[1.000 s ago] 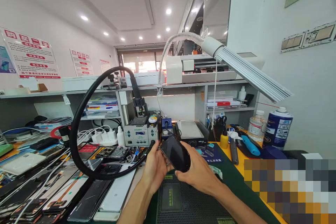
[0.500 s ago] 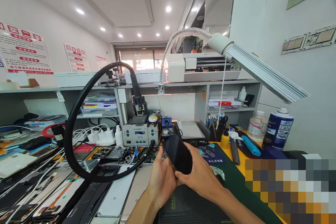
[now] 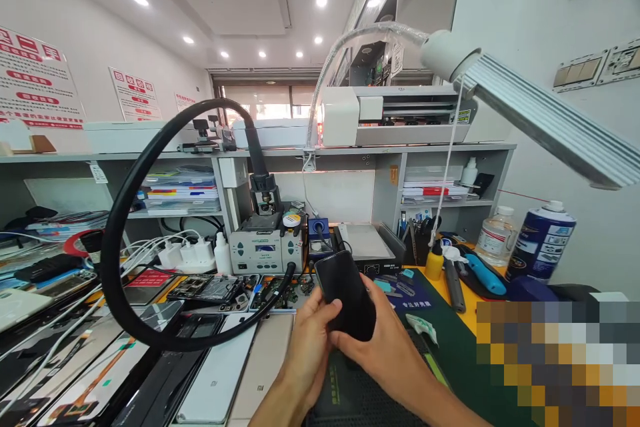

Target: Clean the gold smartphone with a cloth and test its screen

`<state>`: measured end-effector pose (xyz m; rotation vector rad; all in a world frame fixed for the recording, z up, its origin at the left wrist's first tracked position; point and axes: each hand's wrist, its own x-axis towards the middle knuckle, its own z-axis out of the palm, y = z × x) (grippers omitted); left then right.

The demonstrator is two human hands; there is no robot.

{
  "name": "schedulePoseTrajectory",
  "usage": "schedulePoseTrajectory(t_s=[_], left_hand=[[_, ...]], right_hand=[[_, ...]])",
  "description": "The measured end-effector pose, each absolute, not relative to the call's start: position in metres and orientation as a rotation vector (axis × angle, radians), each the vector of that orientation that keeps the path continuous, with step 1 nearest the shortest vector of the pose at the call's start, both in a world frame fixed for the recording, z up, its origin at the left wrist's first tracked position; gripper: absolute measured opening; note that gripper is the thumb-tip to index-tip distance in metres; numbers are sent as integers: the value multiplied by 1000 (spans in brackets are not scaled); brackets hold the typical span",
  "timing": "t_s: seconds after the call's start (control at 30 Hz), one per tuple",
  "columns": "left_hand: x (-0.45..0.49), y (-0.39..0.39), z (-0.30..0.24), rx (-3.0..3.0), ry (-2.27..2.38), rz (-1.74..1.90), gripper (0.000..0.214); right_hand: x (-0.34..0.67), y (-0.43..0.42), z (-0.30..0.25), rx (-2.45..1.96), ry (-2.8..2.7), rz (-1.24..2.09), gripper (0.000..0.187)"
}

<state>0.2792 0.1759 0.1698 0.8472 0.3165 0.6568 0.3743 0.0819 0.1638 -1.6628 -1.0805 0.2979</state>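
Observation:
A black smartphone (image 3: 348,293) with a dark screen is held tilted between both hands above the bench. My left hand (image 3: 311,333) grips its left edge, thumb lying on the front of the screen. My right hand (image 3: 383,330) is wrapped round its lower right side, thumb along the bottom edge. The fingers behind the phone are hidden. Below the hands lies a dark perforated mat (image 3: 370,393). A white phone back (image 3: 217,370) and a gold phone back (image 3: 264,363) lie to the left of my left hand.
The thick black hose (image 3: 107,267) of a hot-air station (image 3: 265,252) loops over the left side. A lamp (image 3: 545,120) overhangs the right. A spray can (image 3: 541,243), a clear bottle (image 3: 495,237) and a blue-handled tool (image 3: 485,273) stand or lie at right. Phone parts crowd the left.
My left thumb has moved from the phone's side onto its screen. The phone has shifted slightly right and stands a little more upright in view. The camera view has moved somewhat.

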Motion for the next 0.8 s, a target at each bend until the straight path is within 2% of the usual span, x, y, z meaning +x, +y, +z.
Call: schedulePoseTrajectory(t_s=[0.13, 0.23, 0.47, 0.63, 0.8], left_hand=[[274, 181, 173, 889, 313, 670, 37], [269, 183, 176, 930, 308, 642, 37], [263, 179, 183, 1002, 236, 566, 31], [263, 177, 186, 878, 284, 598, 34], [268, 168, 188, 747, 282, 612, 35]], right_hand=[[380, 74, 173, -1280, -1059, 665, 47], [387, 72, 181, -1192, -913, 835, 34], [387, 72, 189, -1120, -893, 920, 37], [390, 69, 190, -1032, -741, 764, 34], [390, 68, 188, -950, -697, 669, 45]])
